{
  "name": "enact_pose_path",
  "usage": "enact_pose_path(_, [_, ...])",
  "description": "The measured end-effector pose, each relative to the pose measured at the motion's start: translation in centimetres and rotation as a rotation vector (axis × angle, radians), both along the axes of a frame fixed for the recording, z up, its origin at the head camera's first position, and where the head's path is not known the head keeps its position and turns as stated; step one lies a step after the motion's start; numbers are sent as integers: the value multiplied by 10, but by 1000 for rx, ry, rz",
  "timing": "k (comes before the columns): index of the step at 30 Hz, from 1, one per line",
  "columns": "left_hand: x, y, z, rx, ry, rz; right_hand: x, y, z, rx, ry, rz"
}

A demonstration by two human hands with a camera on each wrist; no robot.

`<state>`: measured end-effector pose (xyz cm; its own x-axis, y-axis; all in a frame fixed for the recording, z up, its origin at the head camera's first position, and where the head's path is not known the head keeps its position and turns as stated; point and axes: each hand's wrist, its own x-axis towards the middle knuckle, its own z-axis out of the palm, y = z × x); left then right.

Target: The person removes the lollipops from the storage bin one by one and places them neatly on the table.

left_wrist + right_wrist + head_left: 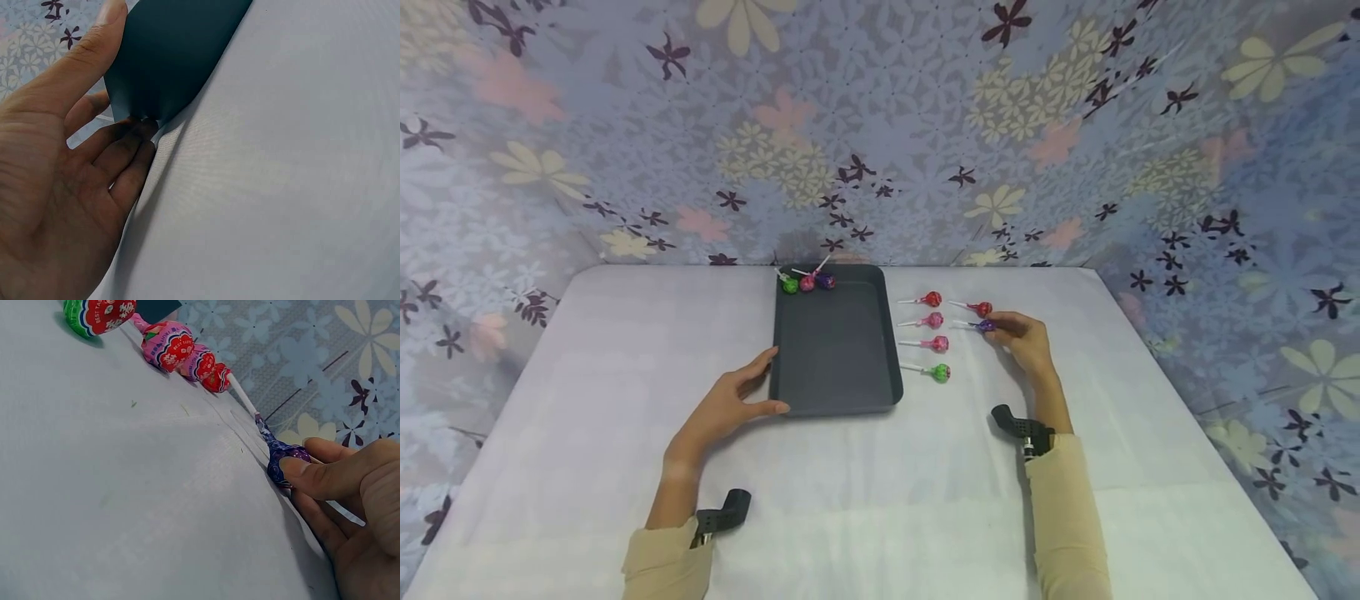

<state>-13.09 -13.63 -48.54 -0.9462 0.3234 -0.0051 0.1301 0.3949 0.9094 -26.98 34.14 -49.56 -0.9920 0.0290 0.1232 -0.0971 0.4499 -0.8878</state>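
Note:
My right hand pinches the head of a purple-wrapped lollipop between thumb and fingers, close over the white cloth. Its white stick points left in the head view. My left hand grips the near left corner of a dark grey rectangular tray, thumb at the front edge and fingers along the left side. In the tray's far left corner lie a green lollipop, a pink one and a purple one. A red lollipop lies just beyond the pinched one.
Right of the tray, a column of lollipops runs from a red one through two pink ones to a green one, sticks toward the tray. A floral-patterned wall rises behind the white-covered table.

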Motion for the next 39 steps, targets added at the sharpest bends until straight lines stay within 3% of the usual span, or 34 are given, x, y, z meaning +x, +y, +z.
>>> enact_pose_path(5, [2,-7,3,-20,14,2,0,-8,-1,-30,-8,-7])
enact_pose_path(11, [1,-7,5,-6,31,2,-6,-9,-4,-8,58,-21])
enact_pose_path(17, [1,-5,3,-16,23,1,-2,-3,-3,71,13,-18])
enact_pose_path(21, [0,-4,6,-14,38,-5,-2,-1,-3,105,32,-3])
enact_pose_path(29, [-1,-3,6,10,19,-8,-4,2,-1,60,47,9])
enact_pose_path(39, [-2,2,-1,22,11,-10,0,9,-4,26,-10,-23])
